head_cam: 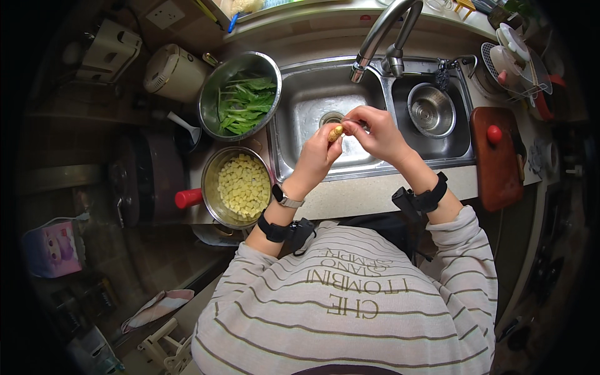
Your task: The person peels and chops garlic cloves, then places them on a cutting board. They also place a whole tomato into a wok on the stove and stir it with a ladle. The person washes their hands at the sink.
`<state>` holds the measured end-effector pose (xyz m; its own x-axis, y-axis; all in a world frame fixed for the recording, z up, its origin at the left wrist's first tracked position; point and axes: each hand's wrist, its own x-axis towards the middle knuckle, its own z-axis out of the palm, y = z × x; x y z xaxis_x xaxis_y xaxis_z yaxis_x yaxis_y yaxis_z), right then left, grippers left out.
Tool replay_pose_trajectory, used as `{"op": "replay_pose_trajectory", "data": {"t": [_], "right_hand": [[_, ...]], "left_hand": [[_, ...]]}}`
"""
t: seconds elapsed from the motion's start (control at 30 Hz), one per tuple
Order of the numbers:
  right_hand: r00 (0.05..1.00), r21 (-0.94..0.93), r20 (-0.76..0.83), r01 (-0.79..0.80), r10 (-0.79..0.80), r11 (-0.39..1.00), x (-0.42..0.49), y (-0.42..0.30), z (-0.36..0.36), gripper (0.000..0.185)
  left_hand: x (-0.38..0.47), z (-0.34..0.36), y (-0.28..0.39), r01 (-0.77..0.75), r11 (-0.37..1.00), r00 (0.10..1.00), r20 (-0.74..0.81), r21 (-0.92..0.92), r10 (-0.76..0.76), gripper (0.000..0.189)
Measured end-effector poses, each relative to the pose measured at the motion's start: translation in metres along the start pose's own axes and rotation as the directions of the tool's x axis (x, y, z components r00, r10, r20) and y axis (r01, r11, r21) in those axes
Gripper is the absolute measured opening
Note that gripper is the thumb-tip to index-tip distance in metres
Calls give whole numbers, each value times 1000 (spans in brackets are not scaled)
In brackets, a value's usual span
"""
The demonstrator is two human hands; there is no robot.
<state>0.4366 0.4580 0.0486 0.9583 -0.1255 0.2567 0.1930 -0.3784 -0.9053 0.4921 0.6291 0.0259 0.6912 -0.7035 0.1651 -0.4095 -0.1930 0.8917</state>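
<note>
Above the left basin of a stainless steel sink (300, 108), my left hand (318, 152) holds a small piece of ginger root (335, 133), with a pale yellow cut or peeled end showing. My right hand (375, 133) meets it from the right, its thumb and fingers pinched on a thin thing that is mostly hidden, so I cannot tell what it is. The drain (331, 118) lies just behind the hands. To the left stand a steel bowl of green leaves (248, 103) and a pot of pale yellow diced pieces (243, 185) with a red handle.
The faucet (370, 42) arches over the sink's back edge. A steel bowl (431, 111) sits in the right basin. A brown cutting board (497, 164) with a red round thing (494, 134) on it lies at the right. Behind it is a dish rack (515, 70); a cream appliance (173, 72) stands back left.
</note>
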Motion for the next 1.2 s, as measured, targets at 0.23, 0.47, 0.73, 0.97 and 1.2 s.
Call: {"op": "replay_pose_trajectory", "data": {"t": [0.23,0.47,0.73,0.97,1.2], "right_hand": [[982,246,61,-186,176,951,1,5,1,15],[992,51,69,-110,106,993,-1,6,4,14],[964,163,182,-226,195,960,2,7,-3,15],[956,253,150,-285,254,924,2,7,-2,17],[993,0,95,77,-77,997,3,3,6,14]], "left_hand": [[-2,-3,-6,183,941,982,107,-284,-159,26],[-2,-2,-13,337,792,940,238,-509,-246,23],[0,-2,-17,431,602,902,339,-672,-268,18],[3,-10,-10,555,384,832,478,-738,-283,16],[6,-11,-9,529,468,848,436,-708,-300,14]]}}
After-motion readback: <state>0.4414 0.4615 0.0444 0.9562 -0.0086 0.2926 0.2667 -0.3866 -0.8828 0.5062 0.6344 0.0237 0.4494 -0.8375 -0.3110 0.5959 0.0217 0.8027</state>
